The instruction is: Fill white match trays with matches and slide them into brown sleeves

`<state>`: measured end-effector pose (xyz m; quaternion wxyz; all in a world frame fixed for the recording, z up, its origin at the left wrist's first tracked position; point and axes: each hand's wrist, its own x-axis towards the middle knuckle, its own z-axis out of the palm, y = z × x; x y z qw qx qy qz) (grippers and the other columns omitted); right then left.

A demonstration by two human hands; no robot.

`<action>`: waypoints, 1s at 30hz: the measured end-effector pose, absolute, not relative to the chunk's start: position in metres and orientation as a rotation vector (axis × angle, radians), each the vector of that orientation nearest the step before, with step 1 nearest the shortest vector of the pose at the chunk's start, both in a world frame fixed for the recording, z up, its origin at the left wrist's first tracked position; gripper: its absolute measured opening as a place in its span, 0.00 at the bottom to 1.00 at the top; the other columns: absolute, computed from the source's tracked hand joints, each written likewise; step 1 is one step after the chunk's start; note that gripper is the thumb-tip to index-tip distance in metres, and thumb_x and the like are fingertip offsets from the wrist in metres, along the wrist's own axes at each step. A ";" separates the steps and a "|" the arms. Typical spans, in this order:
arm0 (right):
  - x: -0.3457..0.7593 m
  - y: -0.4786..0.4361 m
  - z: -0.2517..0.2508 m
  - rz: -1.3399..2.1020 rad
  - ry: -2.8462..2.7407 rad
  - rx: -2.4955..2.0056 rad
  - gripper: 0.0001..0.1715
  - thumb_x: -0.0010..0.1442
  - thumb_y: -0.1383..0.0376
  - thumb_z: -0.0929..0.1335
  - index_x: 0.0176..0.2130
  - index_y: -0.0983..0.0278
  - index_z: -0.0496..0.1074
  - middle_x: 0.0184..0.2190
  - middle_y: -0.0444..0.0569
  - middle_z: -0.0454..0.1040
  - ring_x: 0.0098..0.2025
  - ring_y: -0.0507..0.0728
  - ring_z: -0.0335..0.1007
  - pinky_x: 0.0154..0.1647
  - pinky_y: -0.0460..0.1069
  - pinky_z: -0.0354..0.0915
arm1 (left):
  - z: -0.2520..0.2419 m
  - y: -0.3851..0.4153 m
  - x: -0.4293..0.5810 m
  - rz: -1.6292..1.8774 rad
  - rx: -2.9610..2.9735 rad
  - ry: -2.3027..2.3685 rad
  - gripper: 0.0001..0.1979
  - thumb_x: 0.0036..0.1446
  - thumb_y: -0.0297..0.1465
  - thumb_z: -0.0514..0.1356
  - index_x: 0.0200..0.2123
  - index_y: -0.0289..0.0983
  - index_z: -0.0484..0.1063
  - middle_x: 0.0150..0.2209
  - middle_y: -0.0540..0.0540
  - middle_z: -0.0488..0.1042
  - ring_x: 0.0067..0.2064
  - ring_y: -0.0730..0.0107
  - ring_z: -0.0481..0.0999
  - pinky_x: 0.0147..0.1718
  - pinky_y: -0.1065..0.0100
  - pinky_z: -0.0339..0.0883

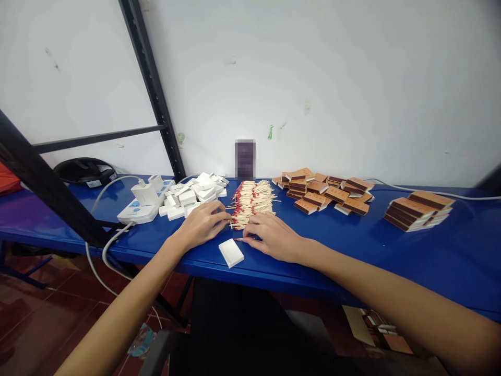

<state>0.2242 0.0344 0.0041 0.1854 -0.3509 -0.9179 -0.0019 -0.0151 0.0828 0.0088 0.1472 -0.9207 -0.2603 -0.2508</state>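
Observation:
A heap of matches (252, 201), pale sticks with red heads, lies on the blue table between my hands. My left hand (204, 223) is at the heap's near left side, fingers curved and apart, tips close to the red heads; nothing shows held in it. At the near right side, my right hand (274, 237) pinches a few matches (238, 239) between thumb and fingers, their red heads pointing left. Just below them sits a white matchbox tray (231, 253), close to the table's front edge. Its inside looks bare.
White matchbox trays (188, 197) are piled at left, beside a power strip (141, 211) with cables. Brown matchboxes (336, 195) lie heaped at right, with a neat stack (410, 210) farther right. A black metal frame post (50, 180) rises at left.

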 end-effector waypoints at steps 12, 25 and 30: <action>0.258 0.013 0.005 0.168 -2.554 -1.058 0.12 0.67 0.60 0.65 0.35 0.63 0.74 0.31 0.45 0.75 0.32 0.53 0.66 0.40 0.50 0.54 | 0.049 0.052 0.016 -0.542 -2.952 -0.946 0.07 0.58 0.28 0.58 0.33 0.37 0.77 0.31 0.48 0.75 0.32 0.68 0.73 0.32 0.67 0.63; 0.264 -0.001 0.000 0.103 -2.533 -1.174 0.11 0.64 0.63 0.66 0.33 0.61 0.77 0.22 0.45 0.73 0.28 0.54 0.66 0.34 0.48 0.56 | 0.053 0.044 0.040 -0.441 -3.068 -1.111 0.08 0.56 0.35 0.62 0.36 0.39 0.79 0.25 0.50 0.74 0.26 0.69 0.71 0.27 0.69 0.59; 0.263 0.007 0.004 0.167 -2.506 -1.225 0.11 0.65 0.60 0.66 0.41 0.62 0.76 0.27 0.45 0.74 0.26 0.52 0.65 0.30 0.47 0.54 | 0.063 0.058 -0.002 -0.549 -2.773 -1.513 0.09 0.57 0.30 0.57 0.31 0.36 0.78 0.21 0.50 0.74 0.24 0.70 0.71 0.26 0.69 0.58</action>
